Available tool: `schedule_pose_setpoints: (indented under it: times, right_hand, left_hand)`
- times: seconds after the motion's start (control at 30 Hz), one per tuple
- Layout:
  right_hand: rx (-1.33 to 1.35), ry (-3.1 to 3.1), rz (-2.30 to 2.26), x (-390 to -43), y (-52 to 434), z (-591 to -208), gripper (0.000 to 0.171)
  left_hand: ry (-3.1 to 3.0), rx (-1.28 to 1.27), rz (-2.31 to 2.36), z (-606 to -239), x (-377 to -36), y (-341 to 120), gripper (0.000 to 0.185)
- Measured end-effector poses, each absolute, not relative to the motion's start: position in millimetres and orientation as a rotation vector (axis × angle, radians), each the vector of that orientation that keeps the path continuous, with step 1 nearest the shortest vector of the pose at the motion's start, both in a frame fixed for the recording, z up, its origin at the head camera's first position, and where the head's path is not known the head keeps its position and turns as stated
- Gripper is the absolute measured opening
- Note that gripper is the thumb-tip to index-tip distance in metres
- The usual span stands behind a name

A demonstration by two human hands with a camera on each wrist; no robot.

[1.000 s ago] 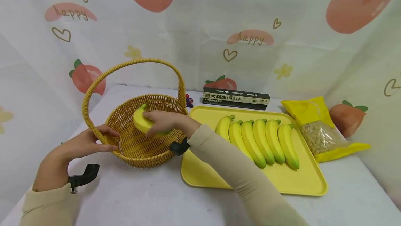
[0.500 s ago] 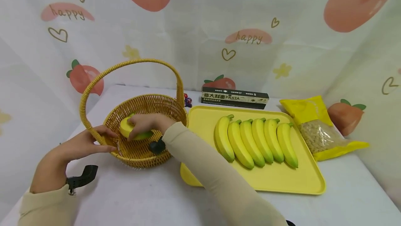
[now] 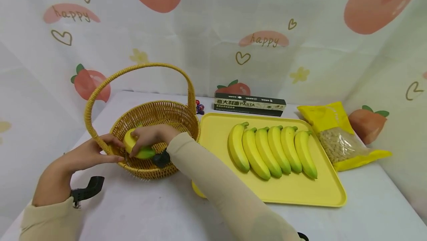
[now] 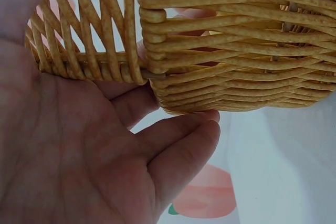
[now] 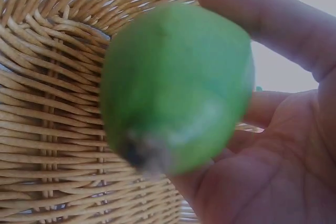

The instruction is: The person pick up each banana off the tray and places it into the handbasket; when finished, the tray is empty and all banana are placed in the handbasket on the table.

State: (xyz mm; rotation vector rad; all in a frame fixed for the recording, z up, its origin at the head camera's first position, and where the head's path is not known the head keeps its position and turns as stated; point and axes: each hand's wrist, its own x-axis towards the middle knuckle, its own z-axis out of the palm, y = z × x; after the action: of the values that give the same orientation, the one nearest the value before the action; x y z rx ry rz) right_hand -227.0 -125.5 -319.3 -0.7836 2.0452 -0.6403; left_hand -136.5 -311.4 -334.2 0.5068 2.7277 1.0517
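Note:
My right hand (image 3: 151, 135) grips a yellow banana (image 3: 129, 141) low inside the woven basket (image 3: 163, 109), near the basket's left side. In the right wrist view the banana's green end (image 5: 178, 87) faces the camera, with the fingers and thumb around the fruit and the wicker behind it. At the left base of the tall arched handle, my left hand (image 3: 86, 155) holds the basket's rim. From the left wrist, the fingers (image 4: 181, 158) show against the wicker wall (image 4: 236, 66), some partly hidden behind it. Several bananas (image 3: 238, 148) lie side by side on a yellow tray (image 3: 313, 194).
Behind the tray stands a dark pasta box (image 3: 250, 104). A yellow bag of pasta (image 3: 338, 142) leans on the tray's right edge. Small wrapped pieces (image 3: 199, 107) sit behind the basket's right side. The handle arches over the basket opening.
My right hand has carried the banana leftward and lower in the basket, toward its left wall. The left hand keeps its place on the rim.

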Motion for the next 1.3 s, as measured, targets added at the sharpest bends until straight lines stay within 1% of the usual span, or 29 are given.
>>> schedule_pose_setpoints:
  times: [0.27, 0.4, 0.67, 0.73, 0.97, 1.13, 1.3]
  right_hand:
    - [-0.599, 1.868, -0.809, -228.3, -122.7, -323.1, 0.08]
    - [-0.56, 1.829, -0.849, -228.4, -122.7, -326.1, 0.077]
    - [-0.485, 1.843, -0.994, -231.8, -113.5, -324.5, 0.06]
    - [-0.497, 1.853, -1.026, -231.8, -107.6, -320.5, 0.057]
    - [-0.7, 1.928, -1.135, -230.6, -71.1, -306.9, 0.047]
    - [-0.764, 1.994, -1.214, -228.7, -32.0, -298.9, 0.048]
    - [-0.831, 2.052, -1.196, -221.7, 7.7, -294.3, 0.051]
  left_hand:
    - [2.733, 0.485, 1.03, -330.9, -139.5, -307.9, 0.033]
    - [2.73, 0.448, 1.012, -331.6, -137.4, -309.3, 0.033]
    - [2.731, 0.467, 1.02, -331.8, -136.8, -306.3, 0.033]
    - [2.726, 0.473, 1.026, -331.8, -136.9, -305.8, 0.033]
    - [2.726, 0.464, 1.022, -332.4, -137.8, -308.0, 0.032]
    - [2.723, 0.434, 1.024, -333.6, -137.1, -310.4, 0.033]
    - [2.722, 0.425, 1.028, -334.7, -135.3, -311.3, 0.034]
